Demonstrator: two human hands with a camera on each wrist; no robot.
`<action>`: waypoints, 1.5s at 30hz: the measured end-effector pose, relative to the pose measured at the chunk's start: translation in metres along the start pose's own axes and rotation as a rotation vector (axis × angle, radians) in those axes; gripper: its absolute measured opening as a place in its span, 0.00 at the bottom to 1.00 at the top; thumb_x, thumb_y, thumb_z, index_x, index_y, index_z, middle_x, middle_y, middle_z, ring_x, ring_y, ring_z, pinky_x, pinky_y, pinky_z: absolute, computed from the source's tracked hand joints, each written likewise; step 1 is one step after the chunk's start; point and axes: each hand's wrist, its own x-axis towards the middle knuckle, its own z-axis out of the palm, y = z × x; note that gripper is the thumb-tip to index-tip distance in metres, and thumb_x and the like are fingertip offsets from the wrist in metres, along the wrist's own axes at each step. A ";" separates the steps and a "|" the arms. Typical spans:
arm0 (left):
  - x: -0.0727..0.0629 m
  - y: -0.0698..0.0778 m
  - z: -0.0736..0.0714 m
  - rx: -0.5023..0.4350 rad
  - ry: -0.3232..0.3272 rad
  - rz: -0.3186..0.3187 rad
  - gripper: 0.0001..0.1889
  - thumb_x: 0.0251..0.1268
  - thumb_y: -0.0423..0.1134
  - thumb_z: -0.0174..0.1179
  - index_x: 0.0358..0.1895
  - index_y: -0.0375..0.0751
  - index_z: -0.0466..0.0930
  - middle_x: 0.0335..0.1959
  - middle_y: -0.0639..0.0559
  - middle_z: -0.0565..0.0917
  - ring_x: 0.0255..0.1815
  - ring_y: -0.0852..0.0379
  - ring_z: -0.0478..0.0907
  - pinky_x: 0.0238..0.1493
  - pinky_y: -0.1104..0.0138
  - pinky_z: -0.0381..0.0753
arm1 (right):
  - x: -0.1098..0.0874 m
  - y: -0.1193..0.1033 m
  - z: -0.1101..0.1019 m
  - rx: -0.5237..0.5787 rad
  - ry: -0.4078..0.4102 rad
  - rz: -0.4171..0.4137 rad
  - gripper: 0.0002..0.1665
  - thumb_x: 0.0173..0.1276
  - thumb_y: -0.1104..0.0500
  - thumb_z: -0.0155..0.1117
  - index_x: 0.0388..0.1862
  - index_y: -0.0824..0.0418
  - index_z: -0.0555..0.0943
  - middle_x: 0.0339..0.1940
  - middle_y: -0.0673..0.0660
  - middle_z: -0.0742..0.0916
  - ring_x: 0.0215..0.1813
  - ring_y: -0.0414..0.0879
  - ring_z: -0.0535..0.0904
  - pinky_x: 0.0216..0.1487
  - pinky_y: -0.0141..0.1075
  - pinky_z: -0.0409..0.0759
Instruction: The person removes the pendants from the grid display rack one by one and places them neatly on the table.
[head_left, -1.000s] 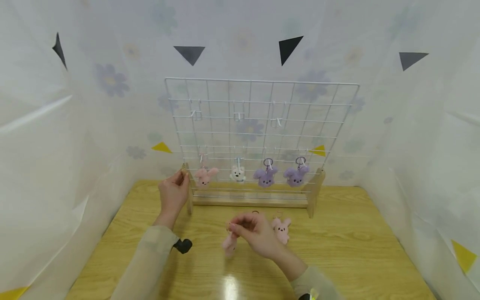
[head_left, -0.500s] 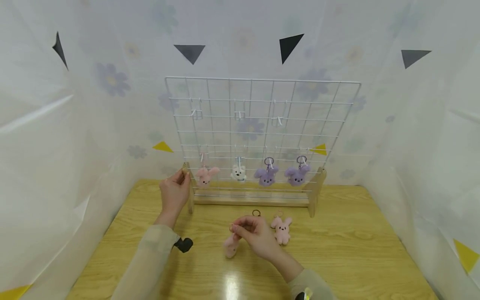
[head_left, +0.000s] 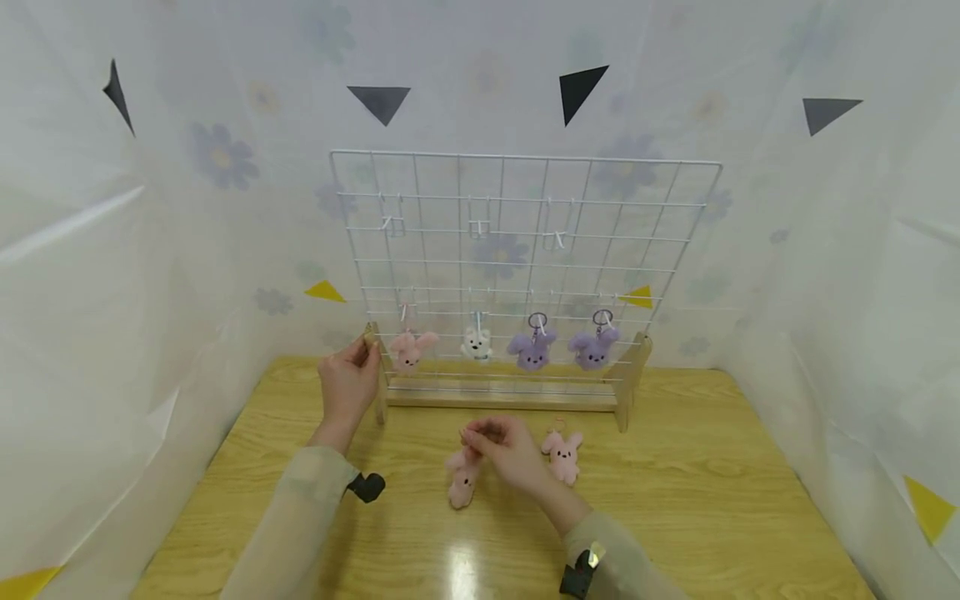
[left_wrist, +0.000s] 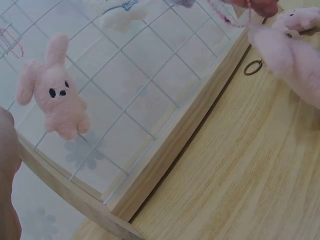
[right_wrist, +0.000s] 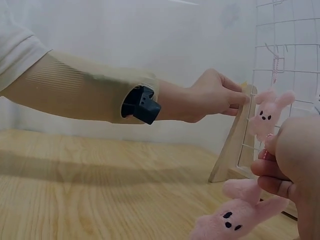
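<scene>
Right hand: thumb and fingers pinch the pink bead chain.
Pink bunny charm: dangles just below that pinch, on no hook.
Just changed: pinch and charm have shifted slightly up or forward; the chain seems to bear the charm's weight.
Left hand: left of the pinch, still gripping the wooden side post.
Beyond the pinch: grid rack; second pink bunny charm lies rightward.
</scene>
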 end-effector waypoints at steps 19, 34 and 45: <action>0.001 0.002 0.002 0.011 0.008 0.003 0.09 0.70 0.28 0.69 0.46 0.24 0.90 0.37 0.32 0.90 0.34 0.40 0.91 0.34 0.55 0.90 | 0.048 0.035 0.002 -0.012 0.028 0.044 0.07 0.78 0.69 0.64 0.46 0.74 0.85 0.38 0.63 0.90 0.37 0.50 0.88 0.36 0.34 0.88; -0.001 0.002 0.000 0.018 0.000 -0.044 0.10 0.71 0.29 0.68 0.48 0.24 0.89 0.40 0.31 0.89 0.37 0.40 0.91 0.36 0.79 0.83 | 0.061 0.052 0.003 -0.128 0.067 0.042 0.06 0.76 0.67 0.68 0.43 0.71 0.88 0.34 0.59 0.90 0.35 0.49 0.88 0.34 0.33 0.87; -0.001 0.005 0.000 0.031 -0.018 -0.120 0.14 0.73 0.30 0.66 0.55 0.23 0.86 0.44 0.30 0.89 0.41 0.39 0.91 0.40 0.59 0.89 | 0.057 0.049 -0.001 -0.103 0.072 0.018 0.09 0.76 0.68 0.67 0.45 0.75 0.86 0.37 0.60 0.90 0.37 0.48 0.89 0.35 0.34 0.88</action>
